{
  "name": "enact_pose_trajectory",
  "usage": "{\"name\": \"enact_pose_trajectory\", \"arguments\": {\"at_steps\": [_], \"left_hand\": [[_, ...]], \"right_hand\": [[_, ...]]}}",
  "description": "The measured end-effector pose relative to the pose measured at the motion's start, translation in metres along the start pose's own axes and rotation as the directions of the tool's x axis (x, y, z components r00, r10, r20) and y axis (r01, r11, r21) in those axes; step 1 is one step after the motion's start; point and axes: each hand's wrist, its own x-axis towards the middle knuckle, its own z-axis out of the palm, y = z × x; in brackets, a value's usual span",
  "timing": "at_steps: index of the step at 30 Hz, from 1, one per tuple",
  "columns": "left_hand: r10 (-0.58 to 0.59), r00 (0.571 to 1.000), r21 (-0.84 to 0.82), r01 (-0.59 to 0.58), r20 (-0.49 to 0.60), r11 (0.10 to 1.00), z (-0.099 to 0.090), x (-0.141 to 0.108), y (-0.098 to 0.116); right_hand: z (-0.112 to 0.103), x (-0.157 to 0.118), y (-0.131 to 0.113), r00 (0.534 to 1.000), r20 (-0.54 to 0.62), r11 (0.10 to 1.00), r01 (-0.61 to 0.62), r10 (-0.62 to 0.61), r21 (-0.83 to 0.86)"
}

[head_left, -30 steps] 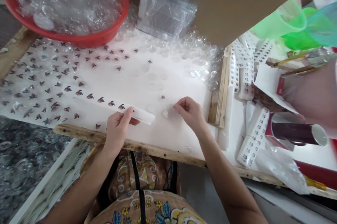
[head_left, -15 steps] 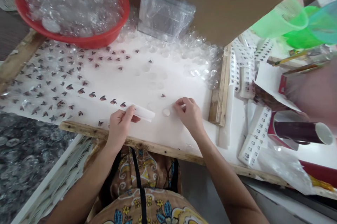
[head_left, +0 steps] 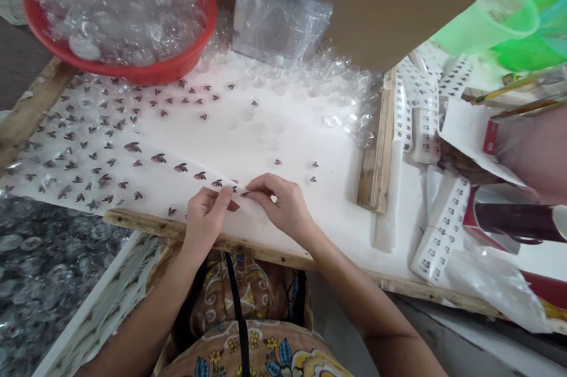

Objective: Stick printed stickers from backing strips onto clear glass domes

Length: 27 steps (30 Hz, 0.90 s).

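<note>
On the white worktop (head_left: 336, 217), the left hand (head_left: 207, 211) pinches the sticker strip (head_left: 180, 168) and the right hand (head_left: 281, 202), just beside, closes on its near-end sticker. The thin strip looks light, soft, and easily creased, best gripped by its edges; stickered discs lie beyond the left hand.

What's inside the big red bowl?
The red bowl is heaped with clear, shiny plastic pieces, some of them round. The pile covers the bottom, so what lies underneath can't be seen.
</note>
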Motion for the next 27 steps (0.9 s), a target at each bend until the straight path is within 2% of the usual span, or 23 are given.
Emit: {"name": "enact_pose_trajectory", "arguments": {"at_steps": [2,5,8,10,12,14,16,20,27], "left_hand": [[-0.033,0.999,-0.052,0.033,-0.001,0.998,0.000,0.000,0.003],[-0.066,0.998,-0.021,0.066,0.015,0.998,0.001,0.001,0.006],[-0.081,0.997,-0.013,0.080,-0.003,0.997,0.001,0.002,0.003],[-0.077,0.996,-0.053,0.075,-0.040,0.996,0.000,0.002,-0.001],[-0.065,0.995,-0.113,0.057,-0.072,0.992,-0.001,0.002,-0.006],[-0.052,0.995,-0.158,0.038,-0.082,0.987,-0.003,0.003,-0.010],[-0.041,0.996,-0.185,0.025,-0.082,0.982,-0.003,0.003,-0.012],[-0.031,0.997,-0.224,0.015,-0.068,0.975,-0.001,0.004,-0.015],[-0.028,0.997,-0.224,0.011,-0.075,0.974,0.000,0.006,-0.016]], "right_hand": [[-0.002,-0.004,0.004,0.999,-0.004,0.996,0.048,-0.048,-0.069],[-0.004,-0.011,0.008,0.987,-0.001,0.970,0.155,-0.158,-0.188],[-0.010,-0.011,0.008,0.980,-0.058,0.969,0.176,-0.188,-0.175],[-0.020,-0.009,0.012,0.981,-0.169,0.994,0.079,-0.091,-0.078],[-0.032,-0.007,0.021,0.964,-0.243,0.994,-0.099,0.108,0.052],[-0.044,-0.008,0.033,0.928,-0.207,0.949,-0.288,0.310,0.130],[-0.050,-0.012,0.044,0.901,-0.127,0.908,-0.399,0.414,0.131],[-0.048,-0.021,0.053,0.891,-0.093,0.896,-0.439,0.444,0.067],[-0.040,-0.022,0.049,0.892,-0.103,0.894,-0.446,0.440,-0.041]]}}
